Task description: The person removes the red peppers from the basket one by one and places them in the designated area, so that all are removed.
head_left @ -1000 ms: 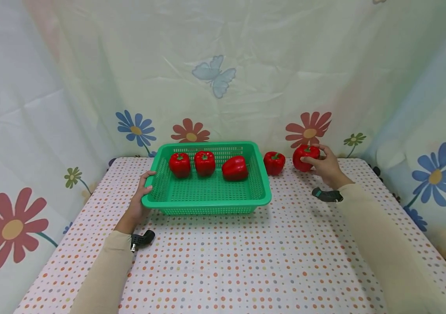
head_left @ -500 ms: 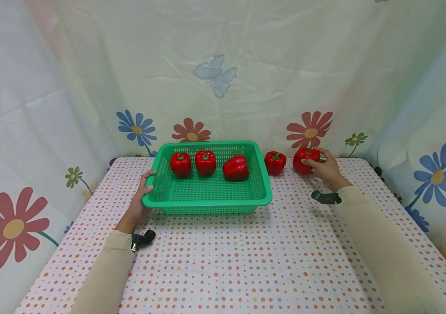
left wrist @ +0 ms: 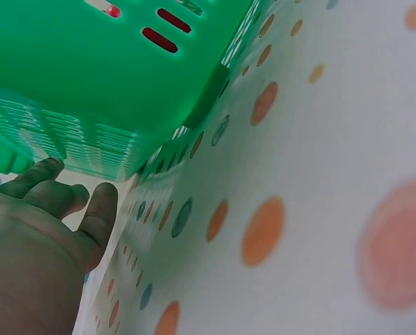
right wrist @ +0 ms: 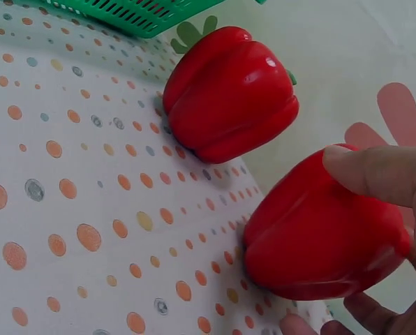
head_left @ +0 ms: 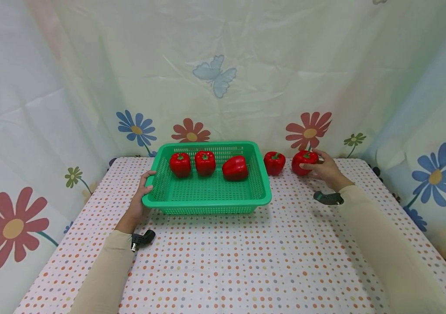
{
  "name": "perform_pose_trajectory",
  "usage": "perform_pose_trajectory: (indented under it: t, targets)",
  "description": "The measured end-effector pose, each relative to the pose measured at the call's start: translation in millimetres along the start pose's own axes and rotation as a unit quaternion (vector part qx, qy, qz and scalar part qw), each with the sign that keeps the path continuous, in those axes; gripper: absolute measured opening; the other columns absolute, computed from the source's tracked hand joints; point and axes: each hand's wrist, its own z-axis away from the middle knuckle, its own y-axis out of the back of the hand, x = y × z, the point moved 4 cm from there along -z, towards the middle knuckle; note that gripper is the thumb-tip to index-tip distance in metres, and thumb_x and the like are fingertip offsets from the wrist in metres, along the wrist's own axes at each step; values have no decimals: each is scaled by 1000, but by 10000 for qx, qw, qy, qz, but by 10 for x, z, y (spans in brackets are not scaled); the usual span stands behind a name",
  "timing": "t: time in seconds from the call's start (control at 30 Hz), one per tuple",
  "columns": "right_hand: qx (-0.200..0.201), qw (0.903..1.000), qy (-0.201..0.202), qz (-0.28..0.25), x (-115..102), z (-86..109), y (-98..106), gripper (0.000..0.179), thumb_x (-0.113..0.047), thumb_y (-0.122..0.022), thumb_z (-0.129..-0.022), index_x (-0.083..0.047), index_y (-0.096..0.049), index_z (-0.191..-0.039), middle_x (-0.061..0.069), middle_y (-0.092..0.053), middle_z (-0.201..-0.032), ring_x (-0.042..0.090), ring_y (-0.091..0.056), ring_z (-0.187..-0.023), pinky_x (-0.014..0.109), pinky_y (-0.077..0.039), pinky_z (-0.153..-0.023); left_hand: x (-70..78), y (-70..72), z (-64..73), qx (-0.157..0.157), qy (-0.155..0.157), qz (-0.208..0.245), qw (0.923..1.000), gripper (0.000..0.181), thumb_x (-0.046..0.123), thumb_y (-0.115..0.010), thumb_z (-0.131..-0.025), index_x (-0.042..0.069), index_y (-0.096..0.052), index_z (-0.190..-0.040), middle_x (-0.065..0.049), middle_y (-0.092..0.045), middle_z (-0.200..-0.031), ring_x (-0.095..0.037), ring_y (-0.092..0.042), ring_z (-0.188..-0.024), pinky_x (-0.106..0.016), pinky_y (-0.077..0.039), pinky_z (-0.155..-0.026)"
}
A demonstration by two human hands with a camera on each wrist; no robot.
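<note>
My right hand (head_left: pixel 326 169) grips a red bell pepper (head_left: pixel 304 163) from its right side, at the back right of the table. In the right wrist view the thumb (right wrist: pixel 375 171) lies on the upper side of this bell pepper (right wrist: pixel 320 230), its base at or very near the cloth. To its left, apart from it, stands another red bell pepper (head_left: pixel 274 163). My left hand (head_left: pixel 141 194) rests against the left end of a green plastic basket (head_left: pixel 207 203). Loosely extended fingers (left wrist: pixel 100 213) show beside the basket wall (left wrist: pixel 89 91) in the left wrist view.
Inside the basket are three red bell peppers: two upright ones (head_left: pixel 180 165) (head_left: pixel 205 163) and one lying on its side (head_left: pixel 235 168). A dotted cloth (head_left: pixel 223 261) covers the table. A flowered curtain (head_left: pixel 262 87) hangs close behind and on both sides.
The right hand has lowered the bell pepper slightly toward the table. The left hand and the basket have stayed in place.
</note>
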Motion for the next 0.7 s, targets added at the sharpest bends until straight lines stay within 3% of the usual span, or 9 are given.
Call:
perform_pose_trajectory:
  t: [0.1, 0.23, 0.37, 0.5, 0.6, 0.7]
  targets:
    - [-131, 9996, 30, 254, -165, 200, -13, 100, -37, -73, -88, -19, -6, -159, 25, -12, -162, 48, -20, -145, 61, -37, -106, -13, 5, -5, 6, 22, -9, 10000, 45, 26, -30, -98, 29, -23, -142, -7, -10, -158, -33, -26, -135, -30, -40, -99]
    - [-9, 9968, 165, 786, -321, 340, -8, 96, -41, -65, -92, -10, -1, -158, 31, -7, -160, 52, -15, -145, 67, -29, -109, -20, 9, -11, 18, 48, -20, 10000, 44, 26, -30, -98, 30, -23, -142, -6, -8, -158, -31, -25, -136, -30, -40, -100]
    - [587, 9913, 235, 1154, -511, 486, -67, 86, -44, -56, -96, -10, -7, -158, 29, -11, -161, 51, -15, -145, 68, -29, -108, -14, 6, -11, 32, 79, -23, 10000, 45, 25, -29, -98, 29, -23, -142, -6, -8, -159, -31, -24, -137, -29, -40, -99]
    - [1020, 9878, 607, 1013, -808, 688, -255, 80, -42, -56, -97, -10, -15, -157, 23, -18, -160, 44, -18, -146, 66, -29, -110, -1, 0, 4, 61, 134, -100, 9998, 45, 25, -29, -98, 29, -22, -143, -7, -7, -160, -34, -23, -138, -28, -40, -98]
    - [815, 9877, 1099, 754, -1069, 833, -435, 78, -37, -60, -95, -12, -18, -156, 19, -23, -160, 41, -23, -145, 65, -29, -110, 10, -7, 11, 64, 153, -166, 9997, 46, 25, -28, -98, 30, -21, -143, -8, -5, -160, -36, -22, -140, -29, -40, -98]
    - [274, 9859, 1551, 560, -1302, 942, -614, 78, -35, -63, -94, -16, -21, -156, 18, -24, -160, 42, -24, -145, 65, -28, -111, 18, -18, 6, 45, 140, -152, 9998, 46, 25, -27, -99, 29, -20, -144, -9, -4, -160, -38, -20, -141, -30, -40, -99]
